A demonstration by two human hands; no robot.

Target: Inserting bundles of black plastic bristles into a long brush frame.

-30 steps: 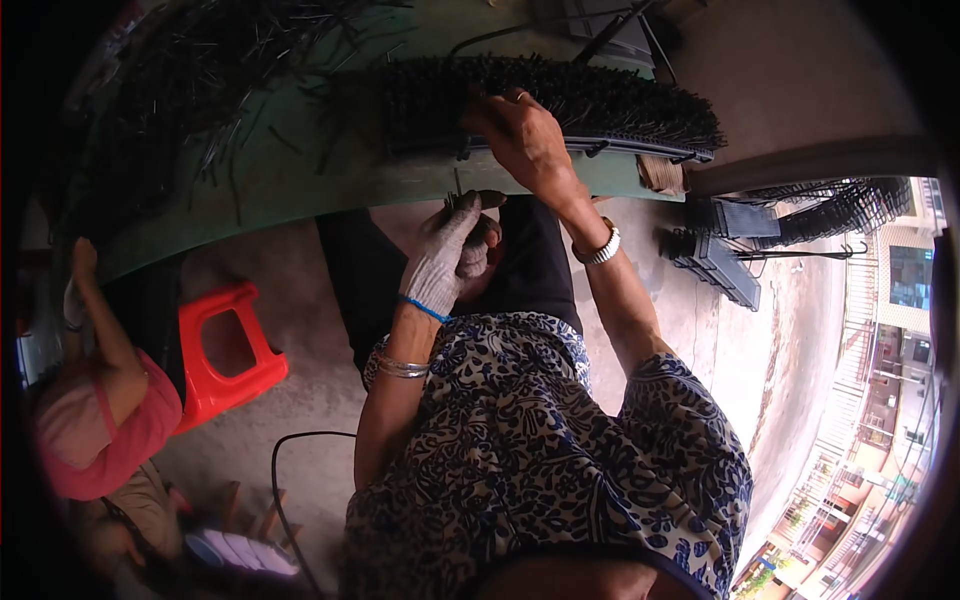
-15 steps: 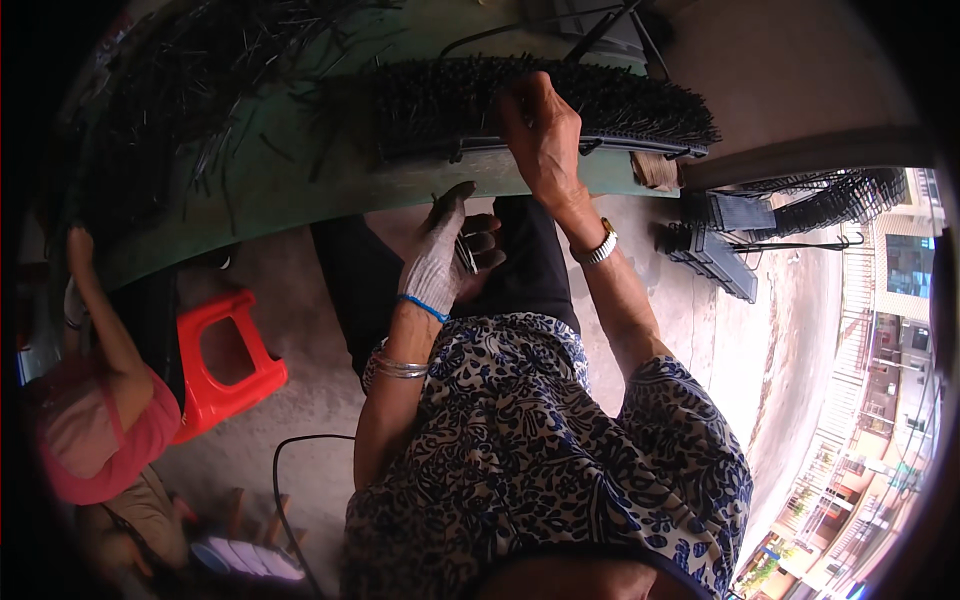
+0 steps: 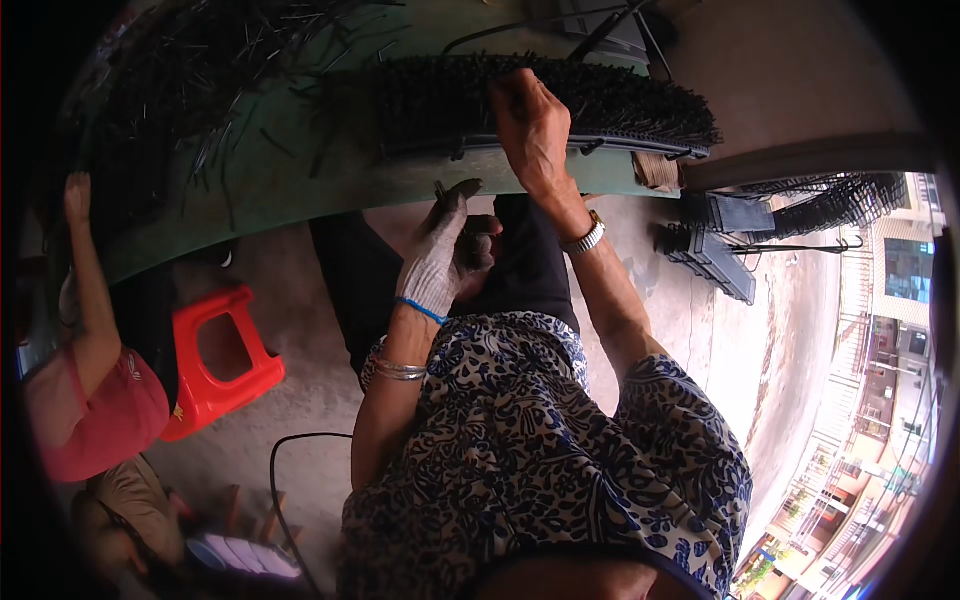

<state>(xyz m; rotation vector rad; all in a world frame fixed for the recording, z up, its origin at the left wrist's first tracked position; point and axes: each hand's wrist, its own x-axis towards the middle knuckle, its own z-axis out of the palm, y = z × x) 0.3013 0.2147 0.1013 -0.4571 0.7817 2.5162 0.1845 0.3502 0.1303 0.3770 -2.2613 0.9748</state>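
A long dark rack [image 3: 625,146] packed with short dark sticks [image 3: 625,95] sits on the green bench [image 3: 390,188]. The bare right hand [image 3: 535,140] is over it, fingers drawn narrow; whether they hold a stick, I cannot tell. The gloved left hand [image 3: 440,250] is half curled by the near edge, its grip unclear. The sticks look light and fairly stiff, best pinched near one end.

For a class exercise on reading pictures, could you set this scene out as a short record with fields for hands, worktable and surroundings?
Left hand: gloved, near the front edge of the green worktable; grip unclear
Right hand: bare, fingers over the black bristles; fingertips hidden
Worktable: loose dark strips on its left part
Furniture: red stool at left
Nearby: co-worker in a pink top, far left
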